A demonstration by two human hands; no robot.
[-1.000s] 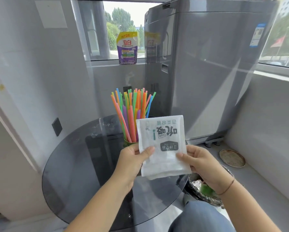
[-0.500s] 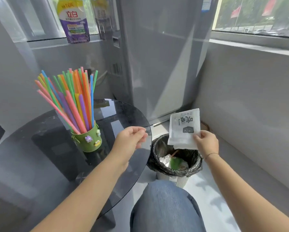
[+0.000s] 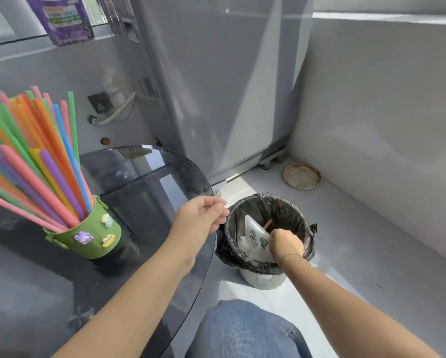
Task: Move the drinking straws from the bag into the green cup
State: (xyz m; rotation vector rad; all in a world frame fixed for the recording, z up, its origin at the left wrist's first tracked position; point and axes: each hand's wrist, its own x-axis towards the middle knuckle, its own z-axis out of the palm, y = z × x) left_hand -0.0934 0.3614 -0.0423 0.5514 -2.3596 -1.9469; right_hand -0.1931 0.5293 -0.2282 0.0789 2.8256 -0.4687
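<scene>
Several coloured drinking straws point(image 3: 33, 161) stand fanned out in the green cup point(image 3: 87, 233), which sits on the dark round glass table point(image 3: 144, 182) at the left. The white straw bag point(image 3: 255, 239) is down inside the black-lined bin point(image 3: 266, 262) on the floor. My right hand point(image 3: 285, 245) is in the bin's mouth, fingers closed on the bag's edge. My left hand point(image 3: 200, 218) hovers over the table's right edge with fingers loosely curled and nothing in it.
A tall grey appliance point(image 3: 216, 86) stands behind the table. A purple pouch point(image 3: 61, 19) rests on the window ledge. A round shallow dish point(image 3: 302, 175) lies on the floor by the wall. My denim-clad knee point(image 3: 245, 332) is at the bottom.
Both hands first held the bag above the table. My left hand let go, and my right hand carried the bag right and down into the bin.
</scene>
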